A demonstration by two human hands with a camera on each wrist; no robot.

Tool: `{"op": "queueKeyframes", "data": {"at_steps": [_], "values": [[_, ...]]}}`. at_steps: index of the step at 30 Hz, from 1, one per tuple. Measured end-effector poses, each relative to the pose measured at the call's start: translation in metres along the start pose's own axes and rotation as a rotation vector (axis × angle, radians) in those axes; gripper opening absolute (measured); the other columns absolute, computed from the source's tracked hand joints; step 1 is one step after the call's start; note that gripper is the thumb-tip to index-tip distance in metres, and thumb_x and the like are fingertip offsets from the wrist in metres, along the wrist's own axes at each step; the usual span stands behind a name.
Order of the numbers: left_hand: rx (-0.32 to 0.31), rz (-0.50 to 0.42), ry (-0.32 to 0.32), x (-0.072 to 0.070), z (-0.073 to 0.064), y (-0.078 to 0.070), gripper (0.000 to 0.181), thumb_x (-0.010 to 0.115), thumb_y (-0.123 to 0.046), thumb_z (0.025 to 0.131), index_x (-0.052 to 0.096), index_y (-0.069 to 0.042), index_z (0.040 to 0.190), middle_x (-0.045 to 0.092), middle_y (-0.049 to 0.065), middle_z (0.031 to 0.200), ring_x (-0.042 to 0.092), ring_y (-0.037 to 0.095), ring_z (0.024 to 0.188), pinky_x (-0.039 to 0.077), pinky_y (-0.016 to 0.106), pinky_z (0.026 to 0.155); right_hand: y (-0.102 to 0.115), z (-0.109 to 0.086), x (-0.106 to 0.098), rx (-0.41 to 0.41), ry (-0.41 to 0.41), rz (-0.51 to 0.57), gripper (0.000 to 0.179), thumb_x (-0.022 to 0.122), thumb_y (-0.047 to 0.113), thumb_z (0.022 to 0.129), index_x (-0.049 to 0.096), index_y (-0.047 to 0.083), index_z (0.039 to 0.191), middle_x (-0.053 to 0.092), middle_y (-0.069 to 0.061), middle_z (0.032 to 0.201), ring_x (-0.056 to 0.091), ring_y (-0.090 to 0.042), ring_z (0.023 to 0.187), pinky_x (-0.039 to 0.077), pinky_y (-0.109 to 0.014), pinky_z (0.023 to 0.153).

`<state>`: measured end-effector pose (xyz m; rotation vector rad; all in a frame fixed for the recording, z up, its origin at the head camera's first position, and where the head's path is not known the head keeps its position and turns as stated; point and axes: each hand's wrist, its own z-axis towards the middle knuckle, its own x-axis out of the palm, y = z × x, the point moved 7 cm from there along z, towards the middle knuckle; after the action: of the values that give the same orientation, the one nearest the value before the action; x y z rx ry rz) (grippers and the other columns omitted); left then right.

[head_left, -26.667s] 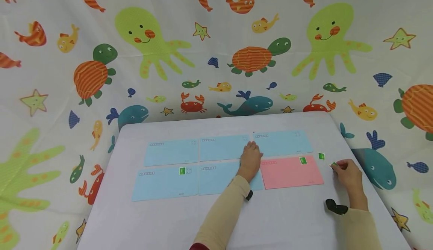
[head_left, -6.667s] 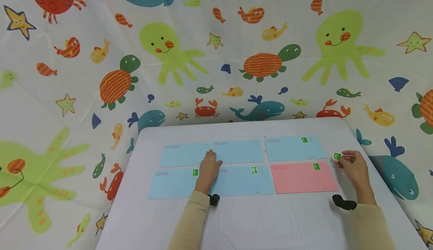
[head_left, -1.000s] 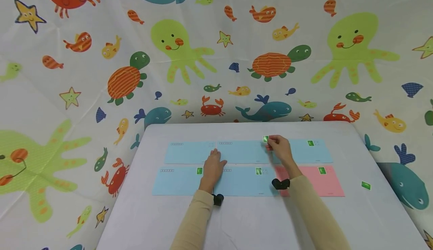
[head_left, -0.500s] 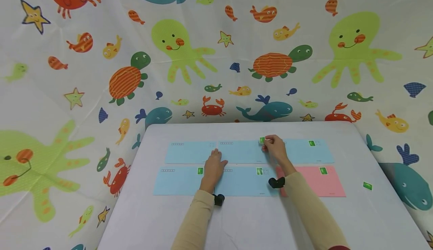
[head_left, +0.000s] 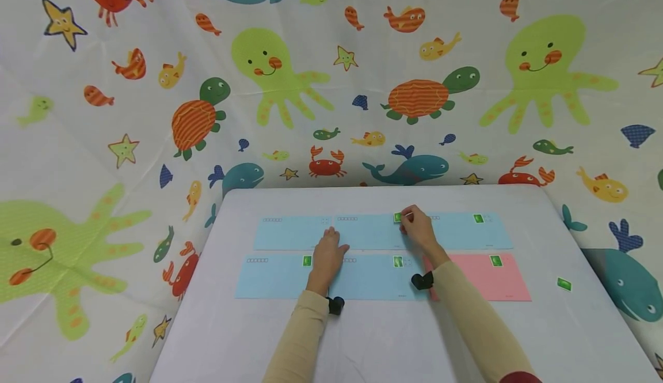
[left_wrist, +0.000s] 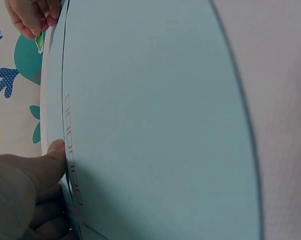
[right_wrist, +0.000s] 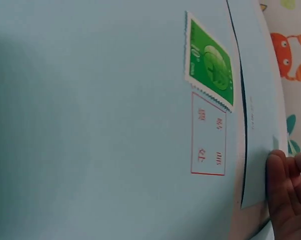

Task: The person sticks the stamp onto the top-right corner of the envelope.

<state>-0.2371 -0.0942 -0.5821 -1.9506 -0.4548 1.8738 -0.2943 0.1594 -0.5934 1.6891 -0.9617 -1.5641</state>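
Observation:
My right hand (head_left: 418, 228) pinches a green postage stamp (head_left: 397, 217) at the upper right corner of the back middle blue envelope (head_left: 365, 234). In the left wrist view that stamp (left_wrist: 39, 43) hangs from the right fingertips. My left hand (head_left: 327, 259) rests across the gap between rows, fingers extended over the lower edges of the back left envelope (head_left: 290, 234) and the middle one. Its thumb (left_wrist: 54, 155) lies at the edge of the front middle blue envelope (left_wrist: 155, 110). A stamp (right_wrist: 210, 65) on that front envelope adjoins a red printed box in the right wrist view.
The front left blue envelope (head_left: 269, 279), the back right blue one (head_left: 461, 234) and the pink envelope (head_left: 492, 285) each bear a green stamp. One loose stamp (head_left: 564, 284) lies on the white table (head_left: 580, 325) at right. A sea-animal cloth (head_left: 331, 83) hangs behind.
Over the last second my right hand has moved slightly left, lowering the stamp to the middle envelope's corner. Earlier, it held a stamp at the table's right; the back right envelope has since gained one.

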Motion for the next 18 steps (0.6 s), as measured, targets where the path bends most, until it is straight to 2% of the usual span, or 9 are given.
{"op": "queueKeyframes", "data": {"at_steps": [13, 18], "values": [[0.007, -0.007, -0.019, -0.002, 0.001, 0.000, 0.051, 0.067, -0.022, 0.096, 0.056, 0.008, 0.136, 0.048, 0.025, 0.150, 0.043, 0.037, 0.144, 0.040, 0.050, 0.116, 0.008, 0.003, 0.006, -0.066, 0.007, -0.155, 0.022, 0.050, 0.016, 0.104, 0.060, 0.003, 0.119, 0.065, -0.014, 0.091, 0.057, -0.021, 0.074, 0.046, -0.029, 0.066], [-0.001, -0.025, -0.021, -0.003, 0.002, 0.001, 0.051, 0.067, -0.022, 0.096, 0.056, 0.008, 0.136, 0.047, 0.024, 0.151, 0.042, 0.036, 0.145, 0.040, 0.050, 0.116, 0.013, 0.004, 0.006, -0.114, -0.003, -0.211, 0.022, 0.051, 0.014, 0.103, 0.064, 0.001, 0.116, 0.069, -0.016, 0.096, 0.059, -0.024, 0.079, 0.049, -0.036, 0.074]]}}
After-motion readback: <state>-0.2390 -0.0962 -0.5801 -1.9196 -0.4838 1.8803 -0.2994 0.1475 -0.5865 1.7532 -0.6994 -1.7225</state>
